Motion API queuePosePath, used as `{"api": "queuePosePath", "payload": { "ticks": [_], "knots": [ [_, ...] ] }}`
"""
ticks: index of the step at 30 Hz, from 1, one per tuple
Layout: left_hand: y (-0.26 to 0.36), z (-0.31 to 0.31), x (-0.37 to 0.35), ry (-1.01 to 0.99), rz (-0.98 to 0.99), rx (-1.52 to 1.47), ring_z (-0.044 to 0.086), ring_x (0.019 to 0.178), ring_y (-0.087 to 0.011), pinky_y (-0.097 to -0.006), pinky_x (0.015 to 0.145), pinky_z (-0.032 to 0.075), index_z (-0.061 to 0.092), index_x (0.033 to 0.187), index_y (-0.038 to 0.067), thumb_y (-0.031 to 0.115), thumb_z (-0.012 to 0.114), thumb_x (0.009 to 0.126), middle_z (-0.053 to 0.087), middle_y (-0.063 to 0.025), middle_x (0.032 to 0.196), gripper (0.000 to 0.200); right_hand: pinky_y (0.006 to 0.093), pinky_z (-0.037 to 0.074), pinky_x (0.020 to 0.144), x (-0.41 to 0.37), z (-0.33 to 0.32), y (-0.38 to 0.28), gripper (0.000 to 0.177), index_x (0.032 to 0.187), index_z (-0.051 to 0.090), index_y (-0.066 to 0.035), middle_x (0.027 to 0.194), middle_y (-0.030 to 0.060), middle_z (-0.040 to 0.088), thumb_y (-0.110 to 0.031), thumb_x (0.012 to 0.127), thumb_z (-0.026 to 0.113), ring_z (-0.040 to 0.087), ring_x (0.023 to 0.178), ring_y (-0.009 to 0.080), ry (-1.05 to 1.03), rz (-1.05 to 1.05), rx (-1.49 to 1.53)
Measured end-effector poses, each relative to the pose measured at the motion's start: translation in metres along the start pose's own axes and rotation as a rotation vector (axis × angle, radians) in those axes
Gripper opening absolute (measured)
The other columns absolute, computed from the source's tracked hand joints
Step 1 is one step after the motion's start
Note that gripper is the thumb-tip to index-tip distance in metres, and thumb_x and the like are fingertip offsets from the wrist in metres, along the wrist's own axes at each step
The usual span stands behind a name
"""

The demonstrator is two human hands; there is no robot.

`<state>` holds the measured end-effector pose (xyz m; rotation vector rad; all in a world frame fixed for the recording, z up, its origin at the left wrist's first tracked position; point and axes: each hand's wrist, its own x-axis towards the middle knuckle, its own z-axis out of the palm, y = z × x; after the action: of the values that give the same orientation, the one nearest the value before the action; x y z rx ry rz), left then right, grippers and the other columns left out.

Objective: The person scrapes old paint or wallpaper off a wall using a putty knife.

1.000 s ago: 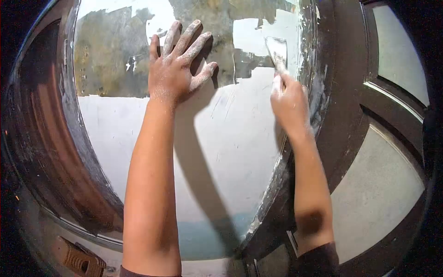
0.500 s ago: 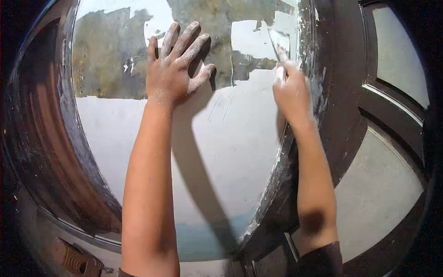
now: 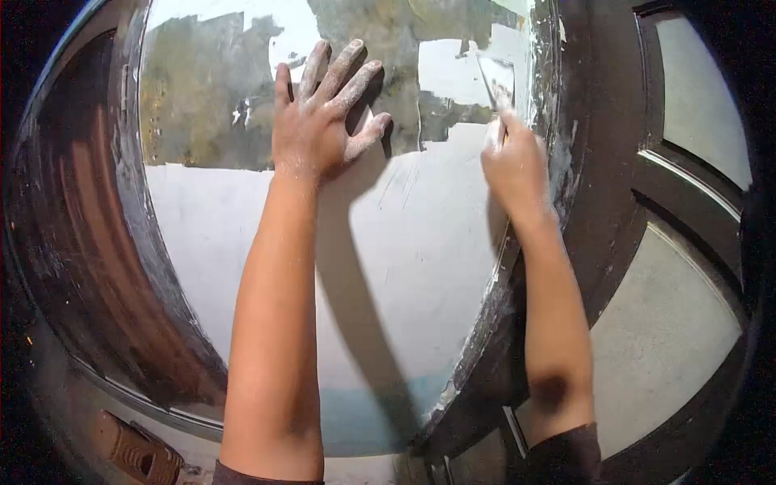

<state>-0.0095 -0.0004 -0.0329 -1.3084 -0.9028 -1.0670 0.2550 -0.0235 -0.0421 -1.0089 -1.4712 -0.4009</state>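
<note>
My left hand [image 3: 319, 125], dusted white on the fingers, is laid against the wall with its fingers spread. My right hand [image 3: 515, 166] is wrapped round the handle of a putty knife [image 3: 497, 77], whose blade lies on the wall near the right-hand frame. Smooth white filler [image 3: 396, 267] covers the lower part of the wall, with bluish paint [image 3: 364, 412] beneath it at the bottom. Higher up, a stained grey-brown bare patch [image 3: 206, 97] shows between ragged white areas. The blade's edge is partly smeared with white.
Dark wooden frames with white smears bound the wall on both sides. A door or shutter with pale panels [image 3: 671, 323] stands at the right, and dark reddish-brown wood [image 3: 105, 210] at the left. A brown slotted object [image 3: 137, 449] lies at the lower left.
The view has shifted slightly, so the wall and my left arm appear further right. My right hand and the putty knife sit a little lower and nearly the same place on the wall.
</note>
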Motion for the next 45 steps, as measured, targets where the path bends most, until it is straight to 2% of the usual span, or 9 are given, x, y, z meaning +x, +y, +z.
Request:
{"api": "queuePosePath", "payload": {
  "ticks": [9, 13, 17, 21, 23, 30, 31, 32, 45],
  "knots": [
    [0.002, -0.004, 0.000, -0.023, -0.012, 0.011, 0.030, 0.159, -0.0257, -0.0696, 0.127, 0.011, 0.058, 0.150, 0.040, 0.066, 0.064, 0.090, 0.038, 0.0102, 0.169, 0.066, 0.0588, 0.054, 0.082, -0.026, 0.017, 0.007, 0.065, 0.162, 0.034, -0.004, 0.087, 0.0322, 0.070, -0.010, 0.099, 0.050, 0.068, 0.082, 0.0533, -0.043, -0.158, -0.001],
    [0.003, -0.006, 0.001, -0.063, -0.033, -0.019, 0.027, 0.160, -0.0250, -0.0673, 0.128, 0.010, 0.056, 0.152, 0.040, 0.066, 0.064, 0.090, 0.037, 0.0101, 0.170, 0.068, 0.0596, 0.054, 0.080, 0.004, 0.012, -0.002, 0.059, 0.158, 0.041, -0.003, 0.088, 0.0330, 0.070, -0.010, 0.100, 0.051, 0.068, 0.083, 0.0537, -0.090, -0.121, -0.047],
    [0.004, -0.008, 0.000, -0.079, -0.045, -0.043, 0.028, 0.160, -0.0265, -0.0672, 0.127, 0.009, 0.057, 0.152, 0.040, 0.063, 0.066, 0.090, 0.036, 0.0093, 0.171, 0.067, 0.0557, 0.052, 0.089, -0.017, 0.007, -0.020, 0.033, 0.122, 0.065, 0.004, 0.102, 0.0361, 0.068, -0.019, 0.102, 0.054, 0.066, 0.101, 0.0543, -0.218, 0.046, -0.044],
    [0.002, -0.008, 0.001, -0.068, -0.026, -0.090, 0.027, 0.160, -0.0283, -0.0664, 0.127, 0.006, 0.058, 0.151, 0.036, 0.061, 0.066, 0.091, 0.037, 0.0068, 0.171, 0.066, 0.0551, 0.054, 0.083, -0.017, 0.019, -0.018, 0.034, 0.128, 0.064, 0.003, 0.099, 0.0347, 0.069, -0.016, 0.102, 0.054, 0.068, 0.093, 0.0535, -0.125, -0.043, -0.049],
    [0.003, -0.008, 0.002, -0.086, -0.031, -0.086, 0.026, 0.161, -0.0287, -0.0670, 0.126, 0.006, 0.058, 0.151, 0.036, 0.061, 0.066, 0.091, 0.036, 0.0066, 0.171, 0.066, 0.0586, 0.051, 0.077, 0.001, 0.017, -0.021, 0.060, 0.158, 0.040, 0.000, 0.085, 0.0325, 0.068, -0.010, 0.100, 0.053, 0.067, 0.083, 0.0511, -0.150, -0.116, 0.004],
    [-0.018, -0.016, -0.003, -0.096, 0.077, -0.128, 0.023, 0.162, -0.0301, -0.0701, 0.127, 0.006, 0.051, 0.157, 0.035, 0.063, 0.062, 0.093, 0.033, 0.0036, 0.173, 0.071, 0.0588, 0.051, 0.075, -0.021, 0.034, -0.021, 0.046, 0.147, 0.054, 0.000, 0.087, 0.0335, 0.067, -0.013, 0.102, 0.053, 0.067, 0.083, 0.0509, -0.071, -0.164, 0.031],
    [-0.026, -0.019, -0.005, -0.126, 0.119, -0.141, 0.024, 0.161, -0.0303, -0.0683, 0.127, 0.008, 0.052, 0.156, 0.035, 0.063, 0.062, 0.093, 0.033, 0.0036, 0.173, 0.070, 0.0522, 0.052, 0.076, -0.010, 0.021, -0.044, 0.044, 0.145, 0.058, -0.002, 0.089, 0.0332, 0.066, -0.015, 0.103, 0.054, 0.066, 0.084, 0.0519, -0.132, 0.023, 0.004],
    [-0.030, -0.019, -0.006, -0.152, 0.161, -0.156, 0.026, 0.161, -0.0305, -0.0665, 0.128, 0.009, 0.052, 0.155, 0.035, 0.063, 0.061, 0.093, 0.034, 0.0036, 0.173, 0.069, 0.0582, 0.053, 0.077, -0.001, 0.027, -0.032, 0.041, 0.142, 0.060, -0.003, 0.092, 0.0322, 0.069, -0.015, 0.103, 0.053, 0.068, 0.086, 0.0502, -0.071, -0.121, -0.027],
    [-0.026, -0.016, -0.010, -0.117, 0.111, -0.133, 0.027, 0.160, -0.0254, -0.0615, 0.130, 0.013, 0.052, 0.155, 0.039, 0.064, 0.059, 0.093, 0.037, 0.0071, 0.170, 0.067, 0.0584, 0.052, 0.081, -0.035, 0.019, -0.057, 0.054, 0.156, 0.048, -0.007, 0.088, 0.0343, 0.067, -0.014, 0.102, 0.052, 0.068, 0.087, 0.0513, -0.182, -0.008, -0.058]
  ]
}}
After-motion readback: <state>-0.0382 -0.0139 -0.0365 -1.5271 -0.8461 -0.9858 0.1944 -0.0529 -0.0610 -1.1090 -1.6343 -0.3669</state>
